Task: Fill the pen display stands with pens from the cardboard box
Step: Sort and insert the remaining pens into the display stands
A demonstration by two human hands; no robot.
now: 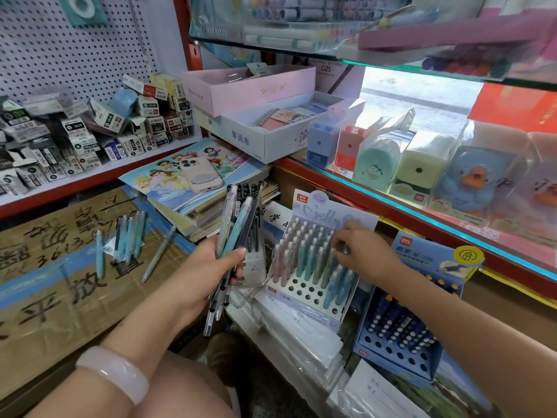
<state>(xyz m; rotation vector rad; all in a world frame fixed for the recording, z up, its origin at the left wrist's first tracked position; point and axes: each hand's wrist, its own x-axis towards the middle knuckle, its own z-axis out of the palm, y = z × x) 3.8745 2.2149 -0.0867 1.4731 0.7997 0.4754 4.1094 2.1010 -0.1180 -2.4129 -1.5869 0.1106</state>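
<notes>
A person crouched at a stationery shop's lower shelving restocks pens: the left hand point(211, 263) is curled around a bundle of pens point(238, 230), thumb pressed across the barrels, their tops fanning up toward a stack of picture books point(187, 188) and their tips hanging below the palm. The right hand point(361, 251) reaches over the pastel pen display stand point(313, 267), its fingertips bent down onto the caps of pens in the stand's back right rows; whether it pinches one cannot be told. The stand leans back on a pile of wrapped white paper packs point(289, 333), pink, green and blue pens filling its rear rows while the front rows of round holes stand open near its lower edge. Just beside it to the right sits a blue display stand point(404, 327), partly filled with dark dotted pens, with open holes along its front edge too. To the left, the flattened top of the cardboard box point(60, 282), taped in blue and marked with black writing, carries several loose pens point(129, 236), well apart from the stands. A phone point(199, 173) lies on the picture books. Above the right hand, a red-edged glass shelf point(422, 212) juts forward, carrying boxed pencil sharpeners point(419, 167). A pale bangle point(114, 372) circles the left wrist.
</notes>
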